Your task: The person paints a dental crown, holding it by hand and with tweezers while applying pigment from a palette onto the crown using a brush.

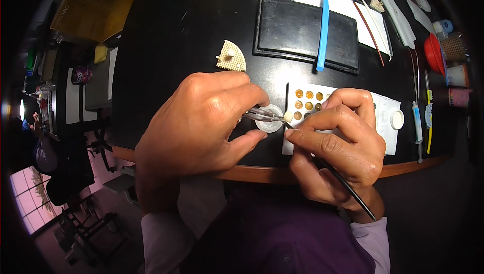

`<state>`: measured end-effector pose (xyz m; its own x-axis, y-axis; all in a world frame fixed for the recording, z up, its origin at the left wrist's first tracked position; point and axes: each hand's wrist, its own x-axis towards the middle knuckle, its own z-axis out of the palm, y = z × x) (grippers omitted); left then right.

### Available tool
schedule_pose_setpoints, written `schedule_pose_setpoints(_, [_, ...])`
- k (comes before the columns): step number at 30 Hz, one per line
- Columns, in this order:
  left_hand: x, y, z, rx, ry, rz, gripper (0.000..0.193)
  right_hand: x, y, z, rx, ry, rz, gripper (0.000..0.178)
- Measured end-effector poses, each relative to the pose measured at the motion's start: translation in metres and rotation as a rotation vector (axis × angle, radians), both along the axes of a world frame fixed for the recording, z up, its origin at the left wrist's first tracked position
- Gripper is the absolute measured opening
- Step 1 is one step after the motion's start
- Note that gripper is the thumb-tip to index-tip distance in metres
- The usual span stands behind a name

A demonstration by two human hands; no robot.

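1. My L grip [201,117] is closed on tweezers [259,114]; white piece [288,116] sits at their tips, above the surface [176,37].
2. My R grip [343,145] is pinched on a black brush [353,193], pen-style; its tip's right by the piece, can't tell if touching.
3. Clear dish [267,127] shows behind the tweezers.
4. Palette [288,147] w/ brown wells partly under R grip.
5. Beige peg tray [234,64] beyond L grip.
6. Blue stick [323,27] lies across black slab [287,27], far side.

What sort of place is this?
Likely a dental laboratory, judging by the small tooth-like piece in the tweezers, the thin black-handled tool against it, and the white palette with amber-coloured wells.
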<state>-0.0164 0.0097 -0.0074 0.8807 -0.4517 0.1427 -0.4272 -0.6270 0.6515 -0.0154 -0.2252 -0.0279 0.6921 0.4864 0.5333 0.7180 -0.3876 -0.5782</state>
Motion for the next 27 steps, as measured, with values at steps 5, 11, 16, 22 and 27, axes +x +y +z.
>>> schedule_pose_setpoints(5, [0.0004, 0.0009, -0.0012, 0.004, -0.021, -0.009, 0.032, 0.0001, 0.0020, -0.0027, 0.021, 0.013, 0.012, 0.033])
schedule_pose_setpoints(11, [0.0007, 0.0022, -0.0029, -0.003, -0.026, -0.020, 0.032, 0.0002, 0.0010, -0.0003, 0.025, 0.021, 0.021, 0.032])
schedule_pose_setpoints(16, [0.0003, 0.0017, -0.0027, -0.012, -0.025, -0.022, 0.033, 0.0002, 0.0023, -0.0006, 0.025, 0.023, 0.009, 0.031])
schedule_pose_setpoints(22, [0.0004, 0.0012, -0.0023, -0.012, -0.033, -0.021, 0.032, 0.0001, 0.0034, 0.0008, 0.015, 0.001, 0.001, 0.030])
schedule_pose_setpoints(27, [0.0000, 0.0014, -0.0018, 0.004, -0.009, -0.014, 0.033, -0.0003, 0.0050, 0.0016, 0.005, 0.043, 0.012, 0.029])
